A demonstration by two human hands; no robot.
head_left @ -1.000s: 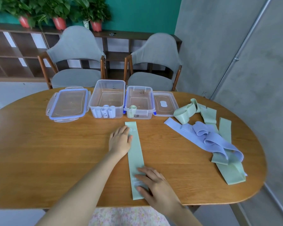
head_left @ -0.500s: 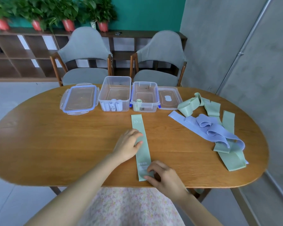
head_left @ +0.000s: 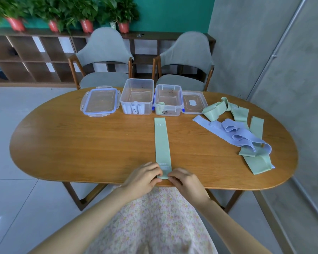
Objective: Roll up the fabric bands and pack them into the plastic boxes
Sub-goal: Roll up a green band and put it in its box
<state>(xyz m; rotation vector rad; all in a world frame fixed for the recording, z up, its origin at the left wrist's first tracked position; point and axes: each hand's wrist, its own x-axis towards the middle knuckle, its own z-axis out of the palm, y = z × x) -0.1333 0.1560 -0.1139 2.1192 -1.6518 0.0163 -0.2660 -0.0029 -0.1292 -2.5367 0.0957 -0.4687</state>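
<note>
Band pile (head_left: 246, 138) right; boxes (head_left: 137, 97) beyond.

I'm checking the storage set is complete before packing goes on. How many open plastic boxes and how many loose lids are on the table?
Open plastic boxes: 2, the larger box and the smaller box
Loose lids: 2, the blue-rimmed lid at the left end and the clear lid at the right end
Total: 4

Both hands (head_left: 165, 177) on green band's (head_left: 162, 143) end
</note>
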